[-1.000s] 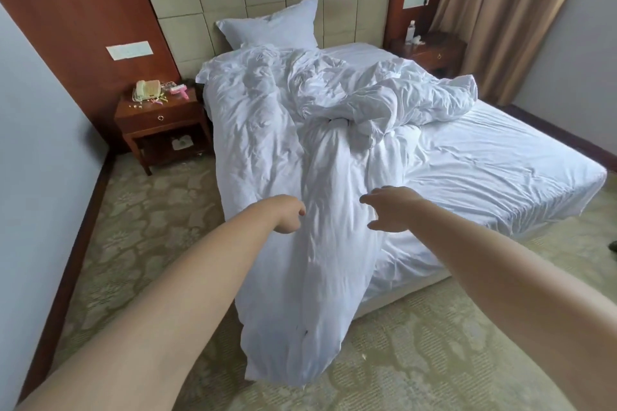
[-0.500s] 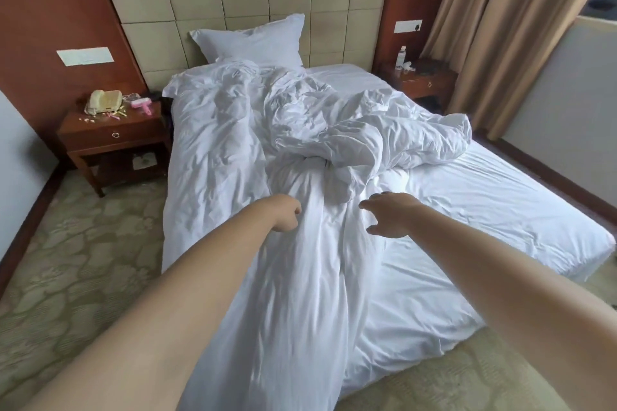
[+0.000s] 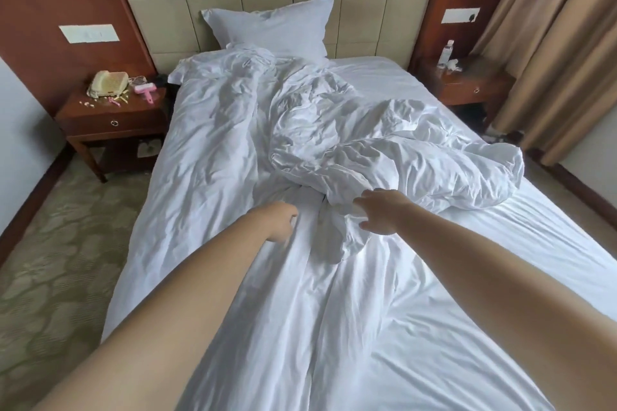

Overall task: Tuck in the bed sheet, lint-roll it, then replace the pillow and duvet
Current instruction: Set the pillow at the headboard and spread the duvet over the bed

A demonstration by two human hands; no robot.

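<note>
While the duvet [image 3: 334,150] lies bunched across the bed [image 3: 551,243], the left hand [image 3: 282,220] grips a fold, fingers curled; the right hand [image 3: 380,210] reaches with fingers spread, likely to clear it off the sheet. Pillow [image 3: 270,25] leans at far headboard.

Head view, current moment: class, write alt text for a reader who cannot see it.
Two bare arms reach over a bed; the left hand grips the crumpled white duvet, the right hand hovers open beside its bunched folds. A pillow leans on the headboard, and a pink lint roller lies on the left nightstand.
</note>
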